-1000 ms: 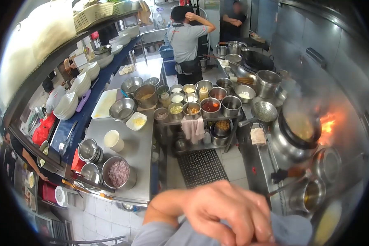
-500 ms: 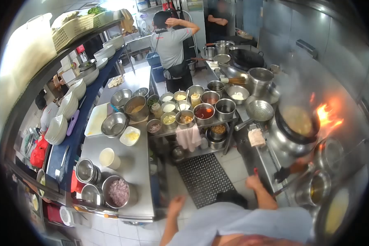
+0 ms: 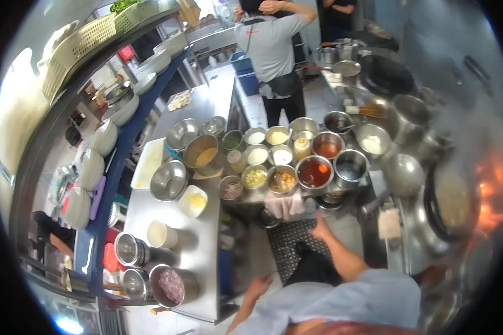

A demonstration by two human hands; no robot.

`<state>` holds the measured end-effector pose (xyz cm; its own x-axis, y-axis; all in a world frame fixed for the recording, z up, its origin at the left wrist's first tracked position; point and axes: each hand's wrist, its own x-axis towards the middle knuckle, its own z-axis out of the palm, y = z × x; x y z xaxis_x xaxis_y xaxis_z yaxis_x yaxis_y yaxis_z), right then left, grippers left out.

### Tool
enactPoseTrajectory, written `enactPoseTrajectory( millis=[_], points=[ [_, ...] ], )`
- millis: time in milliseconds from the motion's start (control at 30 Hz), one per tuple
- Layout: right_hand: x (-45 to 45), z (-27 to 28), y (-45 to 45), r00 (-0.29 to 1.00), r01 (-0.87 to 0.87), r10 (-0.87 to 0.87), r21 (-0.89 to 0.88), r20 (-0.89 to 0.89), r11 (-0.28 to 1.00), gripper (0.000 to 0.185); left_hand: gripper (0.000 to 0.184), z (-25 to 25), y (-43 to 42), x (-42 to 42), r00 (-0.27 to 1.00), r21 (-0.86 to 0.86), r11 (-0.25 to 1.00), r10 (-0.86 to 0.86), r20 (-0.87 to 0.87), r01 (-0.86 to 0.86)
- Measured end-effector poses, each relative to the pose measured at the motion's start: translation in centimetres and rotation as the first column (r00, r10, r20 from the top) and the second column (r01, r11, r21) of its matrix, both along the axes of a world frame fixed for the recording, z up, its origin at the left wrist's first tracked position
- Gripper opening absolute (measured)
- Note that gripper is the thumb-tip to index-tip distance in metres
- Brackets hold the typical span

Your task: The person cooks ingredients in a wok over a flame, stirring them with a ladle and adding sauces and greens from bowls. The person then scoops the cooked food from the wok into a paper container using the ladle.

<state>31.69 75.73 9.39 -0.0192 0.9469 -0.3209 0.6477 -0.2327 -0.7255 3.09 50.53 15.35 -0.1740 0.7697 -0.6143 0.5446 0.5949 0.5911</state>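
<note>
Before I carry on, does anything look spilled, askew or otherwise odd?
Flames stand out at far right: bright orange, showing outside the rim of the wok. That may be ordinary burner flare, but seems worth watching. I see no clear spill.

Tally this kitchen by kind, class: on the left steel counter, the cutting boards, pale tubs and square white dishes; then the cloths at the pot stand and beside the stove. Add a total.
Cutting board: 1
Pale tub: 1
Square white dish: 1
Cloths (pink cloth, pale cloth): 2
Total: 5
</note>
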Motion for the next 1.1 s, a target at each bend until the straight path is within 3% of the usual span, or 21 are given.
enactPoseTrajectory(
  millis=[33, 133, 167, 200, 267, 300, 333, 367, 400, 467, 500, 633, 800, 900, 967, 1000, 1067, 1100],
  points=[
    [-1.8, -0.2, 2.4, 1.0, 0.014, -0.015, 0.146, 0.006, 0.989, 0.089, 0.049, 0.4, 1.9, 0.6, 0.999, -0.02, 0.999, -0.041, 0.006, 0.041],
    [-5.3, -6.0, 9.4, 0.986, -0.165, 0.155, 0.193, 0.067, 0.967, 0.085, 0.049, 2.7, 7.7, 1.8, 0.995, -0.058, 0.994, -0.093, 0.025, 0.094],
    [-6.0, -2.9, 10.7, 0.965, -0.235, 0.215, -0.133, -0.151, 0.963, 0.068, 0.049, 2.6, 9.7, 1.8, 0.992, -0.02, 0.992, -0.127, 0.004, 0.127],
    [-6.8, 0.8, 11.2, 0.916, -0.379, 0.34, -0.179, -0.213, 0.908, 0.063, 0.048, 2.5, 11.6, 1.7, 0.987, 0.017, 0.987, -0.16, -0.021, 0.16],
    [-8.6, 0.1, 11.9, 0.717, -0.697, 0.622, -0.346, -0.314, 0.629, 0.063, 0.048, 0.5, 15.9, 1.5, 0.982, 0.081, 0.981, -0.171, -0.085, 0.177],
    [-8.5, 4.1, 10.8, 0.709, -0.691, 0.679, -0.381, -0.191, 0.614, 0.064, 0.047, -0.5, 18.3, 1.5, 0.986, 0.09, 0.993, -0.058, -0.157, 0.072],
    [-9.0, 3.3, 9.3, 0.752, -0.652, 0.616, -0.411, -0.236, 0.638, 0.064, 0.047, -1.5, 20.8, 1.6, 0.974, 0.11, 0.993, 0.061, -0.22, -0.037],
    [-8.4, 5.6, 7.2, 0.61, -0.627, 0.231, -0.282, -0.758, 0.726, 0.055, 0.048, -2.3, 22.4, 2.3, 0.956, 0.127, 0.977, 0.194, -0.221, -0.168],
    [-8.5, 2.6, 6.5, 0.697, -0.584, 0.127, -0.457, -0.705, 0.67, 0.059, 0.049, -2.9, 23.6, 3.8, 0.941, 0.132, 0.952, 0.295, -0.164, -0.276],
    [-9.4, 5.0, 4.9, 0.493, -0.384, -0.364, -0.573, -0.79, 0.724, 0.066, 0.052, -3.8, 25.2, 7.9, 0.899, 0.093, 0.894, 0.436, 0.033, -0.438],
    [-10.0, 5.3, 4.9, 0.401, -0.347, -0.432, -0.57, -0.808, 0.744, 0.064, 0.053, -3.8, 25.8, 9.5, 0.878, 0.058, 0.881, 0.461, 0.129, -0.47],
    [-10.5, 6.1, 7.4, 0.195, -0.331, -0.385, -0.43, -0.902, 0.84, 0.055, 0.059, -2.5, 28.2, 11.7, 0.793, -0.034, 0.873, 0.458, 0.401, -0.487],
    [-11.1, 7.6, 9.0, -0.004, -0.461, -0.309, -0.272, -0.951, 0.845, 0.045, 0.066, 0.9, 28.8, 12.2, 0.815, 0.014, 0.929, 0.317, 0.486, -0.37],
    [-10.4, 7.1, 9.0, 0.153, -0.447, -0.313, -0.348, -0.937, 0.824, 0.046, 0.078, 3.6, 28.5, 12.4, 0.889, 0.228, 0.917, 0.215, 0.405, -0.326],
    [-9.7, 6.5, 9.2, 0.258, -0.423, -0.275, -0.364, -0.926, 0.83, 0.046, 0.092, 9.9, 28.8, 11.2, 0.969, 0.1, 0.979, -0.191, 0.154, 0.177],
    [-9.3, 6.2, 9.2, 0.303, -0.412, -0.256, -0.368, -0.918, 0.833, 0.046, 0.092, 9.9, 28.1, 11.3, 0.973, 0.105, 0.982, -0.174, 0.154, 0.158],
    [-8.6, 5.3, 9.5, 0.399, -0.384, -0.176, -0.338, -0.9, 0.859, 0.046, 0.089, 9.9, 27.4, 11.1, 0.916, 0.107, 0.914, -0.397, 0.05, 0.391],
    [-8.3, 4.8, 9.8, 0.466, -0.372, -0.097, -0.294, -0.88, 0.88, 0.046, 0.071, 13.4, 26.7, 10.1, 0.859, 0.097, 0.892, -0.451, 0.243, 0.441]
  ],
)
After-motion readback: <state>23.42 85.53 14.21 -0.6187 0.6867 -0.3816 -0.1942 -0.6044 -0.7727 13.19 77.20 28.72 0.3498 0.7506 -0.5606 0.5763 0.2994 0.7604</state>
